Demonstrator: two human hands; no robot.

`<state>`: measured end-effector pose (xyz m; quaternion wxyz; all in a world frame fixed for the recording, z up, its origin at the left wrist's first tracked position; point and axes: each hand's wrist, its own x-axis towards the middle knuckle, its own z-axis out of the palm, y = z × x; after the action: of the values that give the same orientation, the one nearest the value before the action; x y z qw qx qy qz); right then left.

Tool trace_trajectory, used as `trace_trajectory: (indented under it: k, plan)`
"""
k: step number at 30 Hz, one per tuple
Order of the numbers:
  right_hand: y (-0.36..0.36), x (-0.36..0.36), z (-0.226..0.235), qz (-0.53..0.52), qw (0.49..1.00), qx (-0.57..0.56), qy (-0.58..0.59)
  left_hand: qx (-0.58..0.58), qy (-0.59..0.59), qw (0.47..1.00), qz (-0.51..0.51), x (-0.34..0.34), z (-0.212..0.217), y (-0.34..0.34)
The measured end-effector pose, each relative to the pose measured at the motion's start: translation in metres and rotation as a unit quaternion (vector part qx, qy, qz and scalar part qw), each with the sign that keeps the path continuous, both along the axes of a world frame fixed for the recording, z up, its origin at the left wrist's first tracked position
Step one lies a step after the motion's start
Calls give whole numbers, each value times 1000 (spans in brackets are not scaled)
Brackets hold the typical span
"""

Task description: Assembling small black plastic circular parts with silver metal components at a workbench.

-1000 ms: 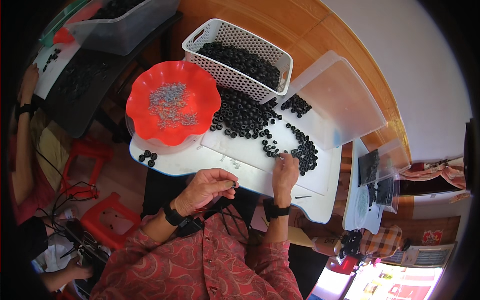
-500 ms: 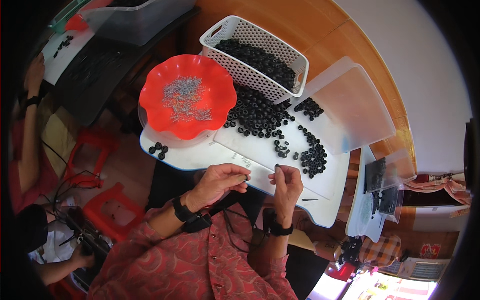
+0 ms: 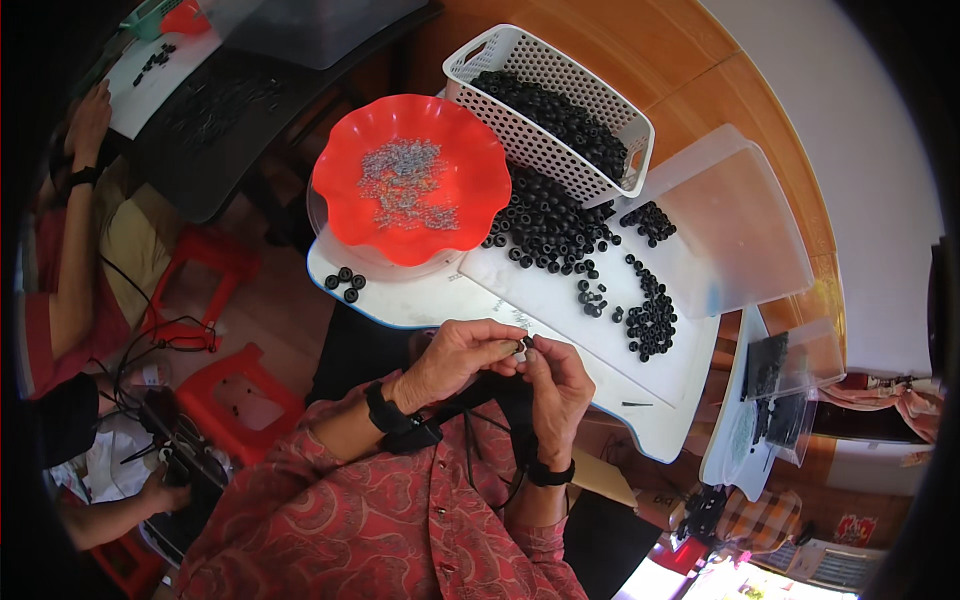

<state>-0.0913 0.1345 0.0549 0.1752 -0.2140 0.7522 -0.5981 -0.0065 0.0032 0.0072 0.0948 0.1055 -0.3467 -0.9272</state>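
My left hand (image 3: 452, 362) and my right hand (image 3: 560, 392) meet in front of the white board's near edge, fingertips pinched together. A small black round part (image 3: 527, 342) sits between them, partly covered by the fingers. What else each pinch holds is too small to make out. Just beyond the hands a few thin silvery metal pieces (image 3: 522, 319) lie on the white board (image 3: 580, 330). Farther back spreads a pile of black ring-like parts (image 3: 560, 225), with a looser group of smaller ones (image 3: 652, 315) to the right.
A red wavy-edged bowl (image 3: 335, 205) holds many small silvery pieces. Behind it stands a white perforated basket (image 3: 545, 135) of black parts. Several black rings (image 3: 345, 278) lie at the table's left. A clear plastic bin (image 3: 745, 220) stands right; a co-worker's hand (image 3: 90, 120) is far left.
My two hands have come together from apart, bringing the small black parts in their fingertips to meet. The whole view has shifted slightly, so the table appears farther right.
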Motion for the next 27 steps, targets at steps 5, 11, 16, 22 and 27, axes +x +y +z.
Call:
trace_trajectory:
  k: [5,11,16,22,27]
  plan:
    - [-3,1,-4,4,999,-30,12,26,7,1000,-1,1,0,-1]
    - [-5,4,-6,-8,1000,-4,25,39,12,999,-1,1,-1,-1]
    - [-5,3,-13,2,997,0,82,47,13,999,-1,1,-4,-1]
    - [-6,6,-9,-5,998,3,60,47,9,999,-1,2,-5,-2]
    - [-7,11,-1,-27,999,-31,-8,147,54,987,-26,2,-8,-5]
